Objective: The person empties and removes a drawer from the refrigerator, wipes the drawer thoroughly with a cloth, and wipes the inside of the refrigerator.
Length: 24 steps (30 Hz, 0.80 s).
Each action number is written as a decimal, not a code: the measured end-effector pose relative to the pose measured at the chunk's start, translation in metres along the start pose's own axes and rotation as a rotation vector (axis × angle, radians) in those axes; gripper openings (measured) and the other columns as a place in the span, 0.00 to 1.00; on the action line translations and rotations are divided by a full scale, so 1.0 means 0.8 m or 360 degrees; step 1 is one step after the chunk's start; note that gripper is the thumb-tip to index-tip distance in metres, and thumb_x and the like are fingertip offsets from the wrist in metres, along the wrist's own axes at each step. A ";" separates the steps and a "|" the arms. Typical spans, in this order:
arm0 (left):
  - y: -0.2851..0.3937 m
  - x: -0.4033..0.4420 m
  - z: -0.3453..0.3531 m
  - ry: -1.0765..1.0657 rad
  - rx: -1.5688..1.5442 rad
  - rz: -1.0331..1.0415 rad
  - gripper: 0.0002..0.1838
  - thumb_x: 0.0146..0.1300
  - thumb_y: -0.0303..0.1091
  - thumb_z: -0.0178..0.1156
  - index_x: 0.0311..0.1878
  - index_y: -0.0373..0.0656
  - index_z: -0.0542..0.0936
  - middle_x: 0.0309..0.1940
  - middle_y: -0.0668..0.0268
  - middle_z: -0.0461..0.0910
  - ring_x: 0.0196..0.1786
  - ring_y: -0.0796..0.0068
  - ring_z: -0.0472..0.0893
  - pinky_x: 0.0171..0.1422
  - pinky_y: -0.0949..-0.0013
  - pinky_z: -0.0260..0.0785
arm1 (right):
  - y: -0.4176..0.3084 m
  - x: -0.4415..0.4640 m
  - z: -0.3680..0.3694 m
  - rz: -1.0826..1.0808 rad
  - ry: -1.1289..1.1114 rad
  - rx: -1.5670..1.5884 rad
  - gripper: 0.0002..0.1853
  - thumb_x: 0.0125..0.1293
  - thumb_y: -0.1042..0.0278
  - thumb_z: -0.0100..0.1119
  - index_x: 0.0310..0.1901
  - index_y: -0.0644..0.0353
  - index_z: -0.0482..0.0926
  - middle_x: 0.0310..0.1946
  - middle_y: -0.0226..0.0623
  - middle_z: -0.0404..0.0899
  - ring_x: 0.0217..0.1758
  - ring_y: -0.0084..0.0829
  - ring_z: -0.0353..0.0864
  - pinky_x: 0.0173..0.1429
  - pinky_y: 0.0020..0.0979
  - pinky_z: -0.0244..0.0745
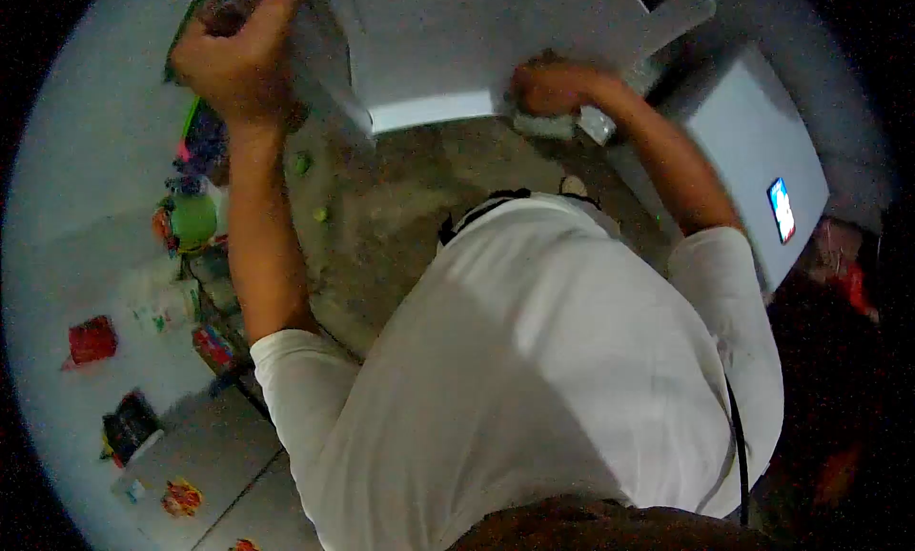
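Note:
My left hand [238, 60] is raised at the upper left, its fingers curled in and the thumb bent over them. Whatever it grips is too blurred to name. My right hand [553, 84] is closed, with motion blur, at the lower edge of a large white panel [429, 46]. I cannot make out what its fingers hold. The panel has a bright white rim along the bottom and a dark cut-out near its right corner. It spans the space between my two hands.
A lit phone [782, 210] lies on a white box-like surface [743, 122] at the right. Along the left are a green container [193, 222], a red packet [92, 341] and a dark packet [131, 427]. Small green bits [320, 214] lie on the brownish floor [410, 189].

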<state>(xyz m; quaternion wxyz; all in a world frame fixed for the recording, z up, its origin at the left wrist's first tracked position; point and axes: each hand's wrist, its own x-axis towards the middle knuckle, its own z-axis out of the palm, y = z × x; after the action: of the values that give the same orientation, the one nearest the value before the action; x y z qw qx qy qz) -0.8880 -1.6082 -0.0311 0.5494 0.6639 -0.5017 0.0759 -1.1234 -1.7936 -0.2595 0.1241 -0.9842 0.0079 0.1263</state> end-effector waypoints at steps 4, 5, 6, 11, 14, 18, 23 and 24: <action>-0.010 -0.065 0.031 0.0061 0.0560 0.0748 0.16 0.46 0.43 0.75 0.30 0.43 0.84 0.27 0.63 0.85 0.29 0.72 0.83 0.34 0.65 0.75 | -0.050 -0.011 -0.007 0.0177 0.0487 0.0747 0.17 0.59 0.63 0.55 0.45 0.64 0.83 0.33 0.50 0.83 0.38 0.50 0.82 0.48 0.46 0.78; -0.002 -0.080 0.042 0.0105 0.0637 0.0906 0.16 0.46 0.45 0.75 0.28 0.45 0.82 0.25 0.63 0.83 0.27 0.69 0.82 0.31 0.64 0.74 | -0.052 -0.008 -0.002 0.0244 0.0670 0.0962 0.17 0.60 0.62 0.56 0.47 0.63 0.83 0.32 0.48 0.83 0.38 0.50 0.81 0.47 0.45 0.79; 0.001 -0.096 0.061 0.0128 0.0715 0.1070 0.16 0.46 0.46 0.75 0.26 0.46 0.80 0.24 0.63 0.81 0.26 0.67 0.82 0.29 0.63 0.72 | -0.046 0.004 0.020 0.0454 0.1117 0.1793 0.18 0.61 0.60 0.57 0.47 0.62 0.82 0.35 0.46 0.83 0.40 0.48 0.81 0.49 0.45 0.79; 0.001 -0.153 0.107 -0.0233 0.0672 0.1353 0.13 0.45 0.40 0.68 0.23 0.47 0.73 0.23 0.63 0.76 0.19 0.66 0.74 0.24 0.63 0.65 | -0.055 -0.043 -0.062 0.0085 0.1543 0.3938 0.24 0.68 0.51 0.55 0.59 0.58 0.78 0.50 0.41 0.80 0.52 0.41 0.80 0.60 0.44 0.75; 0.007 -0.188 0.100 -0.0302 0.0501 0.1291 0.12 0.47 0.41 0.66 0.23 0.47 0.74 0.25 0.64 0.76 0.21 0.68 0.74 0.26 0.66 0.65 | -0.045 -0.040 -0.062 -0.0177 0.1654 0.3912 0.18 0.68 0.56 0.57 0.51 0.60 0.80 0.45 0.42 0.82 0.50 0.39 0.81 0.61 0.40 0.75; -0.001 -0.229 0.127 -0.0087 0.0392 0.0928 0.27 0.41 0.56 0.80 0.27 0.49 0.74 0.24 0.66 0.75 0.19 0.64 0.71 0.23 0.59 0.60 | 0.013 -0.012 -0.019 0.0033 0.1842 0.3016 0.10 0.56 0.65 0.63 0.33 0.64 0.82 0.34 0.43 0.84 0.42 0.38 0.82 0.55 0.38 0.77; -0.018 -0.240 0.129 0.0524 0.0568 0.0536 0.33 0.48 0.60 0.75 0.44 0.44 0.76 0.40 0.63 0.77 0.40 0.66 0.77 0.42 0.61 0.70 | 0.030 0.004 -0.009 0.0389 0.1498 0.3112 0.08 0.50 0.71 0.63 0.22 0.68 0.81 0.23 0.42 0.81 0.27 0.36 0.80 0.41 0.36 0.80; -0.038 -0.260 0.127 0.0705 0.0513 0.0375 0.34 0.51 0.62 0.73 0.47 0.43 0.77 0.43 0.62 0.77 0.44 0.65 0.77 0.45 0.61 0.71 | 0.055 0.013 0.014 0.0369 0.1490 0.3096 0.08 0.50 0.71 0.63 0.22 0.68 0.81 0.23 0.42 0.81 0.27 0.36 0.80 0.41 0.36 0.80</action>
<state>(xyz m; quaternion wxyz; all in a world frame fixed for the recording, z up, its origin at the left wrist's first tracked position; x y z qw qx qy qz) -1.0121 -1.5724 -0.2253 0.5203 0.6471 -0.4246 0.3609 -1.1180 -1.8331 -0.2829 0.8229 -0.4079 0.2442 -0.3110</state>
